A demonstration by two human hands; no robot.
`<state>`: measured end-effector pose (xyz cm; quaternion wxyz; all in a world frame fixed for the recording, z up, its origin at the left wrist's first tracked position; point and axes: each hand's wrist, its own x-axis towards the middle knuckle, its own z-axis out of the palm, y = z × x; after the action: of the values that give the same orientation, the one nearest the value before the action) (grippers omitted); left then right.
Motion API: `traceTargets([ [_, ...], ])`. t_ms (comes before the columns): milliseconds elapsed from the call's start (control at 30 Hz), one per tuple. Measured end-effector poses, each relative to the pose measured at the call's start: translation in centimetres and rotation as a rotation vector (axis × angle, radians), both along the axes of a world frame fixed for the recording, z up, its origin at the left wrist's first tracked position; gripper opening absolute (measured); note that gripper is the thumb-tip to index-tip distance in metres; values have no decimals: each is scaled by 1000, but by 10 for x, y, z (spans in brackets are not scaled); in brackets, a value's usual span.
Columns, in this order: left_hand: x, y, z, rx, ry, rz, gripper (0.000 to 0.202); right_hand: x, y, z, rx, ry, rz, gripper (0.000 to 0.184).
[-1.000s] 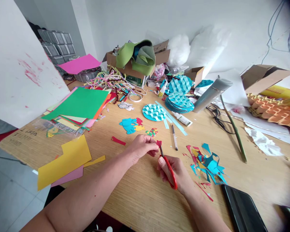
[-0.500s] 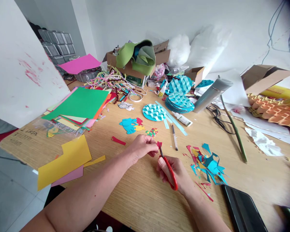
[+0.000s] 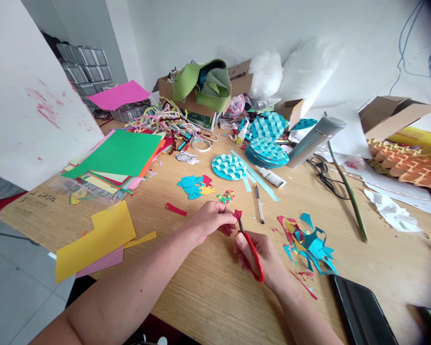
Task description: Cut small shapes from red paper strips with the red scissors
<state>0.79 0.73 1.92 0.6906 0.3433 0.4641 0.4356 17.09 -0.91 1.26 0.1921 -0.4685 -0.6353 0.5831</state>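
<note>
Between the fingertips of my left hand [image 3: 215, 219] is a small piece of red paper [image 3: 238, 213]. My right hand [image 3: 256, 251] grips red-handled scissors [image 3: 255, 258], whose blades meet the paper's edge. Just beyond my left hand lies a little heap of tiny red, green and yellow paper bits [image 3: 225, 196]. Behind it are blue fish cutouts [image 3: 191, 187], with a red one [image 3: 207, 180] and a yellow one [image 3: 207, 190] beside them. A red paper strip [image 3: 175, 209] rests left of my hand.
Paper scraps [image 3: 314, 247] lie right of my hands, above a black phone [image 3: 362, 311]. A pen [image 3: 259, 205], a glue bottle [image 3: 272, 177] and blue wavy discs [image 3: 229, 167] sit ahead. Coloured sheets [image 3: 111, 153] are stacked left; a grey flask [image 3: 316, 139] leans at right.
My left hand and the red paper have shifted very slightly to the right. The scissors stay at the paper; nothing else has visibly moved.
</note>
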Motion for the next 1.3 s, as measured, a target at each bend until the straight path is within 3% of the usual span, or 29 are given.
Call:
traceTargets([
  [1000, 1, 0, 1, 37, 3, 42, 15, 1, -1, -2, 3, -11, -4, 51],
  [1300, 1, -1, 0, 30, -18, 1, 16, 0, 0, -2, -8, 6, -13, 50],
])
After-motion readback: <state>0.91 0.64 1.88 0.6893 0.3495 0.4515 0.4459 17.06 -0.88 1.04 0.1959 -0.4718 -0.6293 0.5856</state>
